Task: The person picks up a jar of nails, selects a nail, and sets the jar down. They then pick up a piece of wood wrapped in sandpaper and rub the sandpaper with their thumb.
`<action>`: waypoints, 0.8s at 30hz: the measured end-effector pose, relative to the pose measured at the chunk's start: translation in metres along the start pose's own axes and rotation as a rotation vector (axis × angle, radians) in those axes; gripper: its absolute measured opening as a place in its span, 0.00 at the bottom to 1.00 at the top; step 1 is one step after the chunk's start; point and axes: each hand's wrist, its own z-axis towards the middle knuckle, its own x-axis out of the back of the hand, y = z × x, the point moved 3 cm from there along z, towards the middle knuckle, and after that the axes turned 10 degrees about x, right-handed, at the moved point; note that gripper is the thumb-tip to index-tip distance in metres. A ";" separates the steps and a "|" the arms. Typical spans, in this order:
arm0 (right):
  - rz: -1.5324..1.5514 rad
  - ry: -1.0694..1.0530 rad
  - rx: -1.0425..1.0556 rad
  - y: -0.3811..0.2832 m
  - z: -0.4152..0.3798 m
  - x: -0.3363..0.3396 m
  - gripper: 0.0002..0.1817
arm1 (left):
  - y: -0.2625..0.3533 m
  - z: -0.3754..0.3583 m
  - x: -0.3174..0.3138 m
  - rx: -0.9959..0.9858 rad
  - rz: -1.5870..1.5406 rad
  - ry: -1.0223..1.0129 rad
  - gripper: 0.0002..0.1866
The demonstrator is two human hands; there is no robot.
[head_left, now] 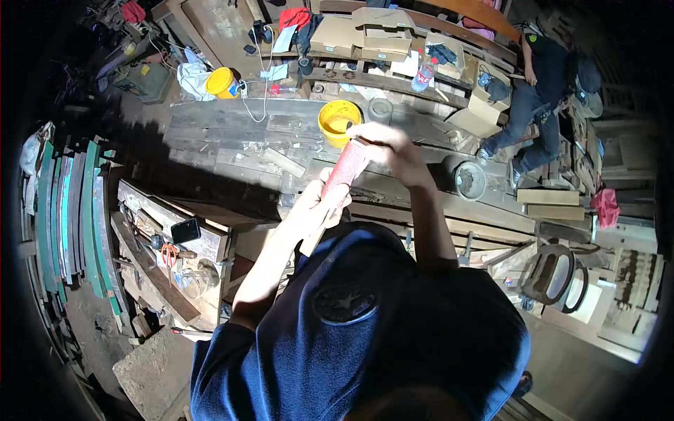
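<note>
A narrow wooden piece with a red face [345, 170] is held tilted in front of my chest. My left hand [316, 205] wraps round its lower part, and a pale bare end sticks out below toward my shirt. At the upper end, the fingers of my right hand [390, 149] are curled over the tip, slightly blurred. Something small and dark shows under those fingers, and I cannot tell what it is. Beyond the hands, a yellow bucket [330, 133] stands on the plank floor, partly overlapped by my right hand.
To the left is a workbench [203, 242] with a phone [185, 230] and orange-handled scissors [168, 255]. Green-edged boards [90, 210] lean farther left. A grey bucket [469, 179] stands at right, near a seated person [537, 105]. Cardboard boxes [382, 38] lie at the back.
</note>
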 end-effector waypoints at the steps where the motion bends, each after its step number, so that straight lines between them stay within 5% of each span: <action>1: -0.134 0.000 -0.032 -0.005 -0.003 -0.005 0.15 | 0.000 0.000 0.000 -0.026 0.012 0.010 0.18; 3: -0.421 -0.047 -0.063 -0.016 -0.004 -0.013 0.14 | -0.002 0.000 0.001 -0.069 0.063 0.027 0.18; 8: -0.414 -0.001 -0.001 -0.025 -0.012 -0.017 0.14 | -0.001 -0.005 -0.001 -0.223 0.184 0.062 0.18; 14: -0.285 -0.056 -0.010 -0.023 -0.015 -0.014 0.17 | 0.004 -0.014 -0.008 -0.086 0.202 0.179 0.21; 16: -0.465 -0.067 -0.069 -0.043 -0.014 -0.018 0.20 | 0.001 -0.015 -0.007 -0.106 0.213 0.159 0.22; 24: -0.013 0.083 0.301 -0.035 -0.017 -0.019 0.35 | 0.014 -0.025 -0.003 -0.442 0.680 0.234 0.31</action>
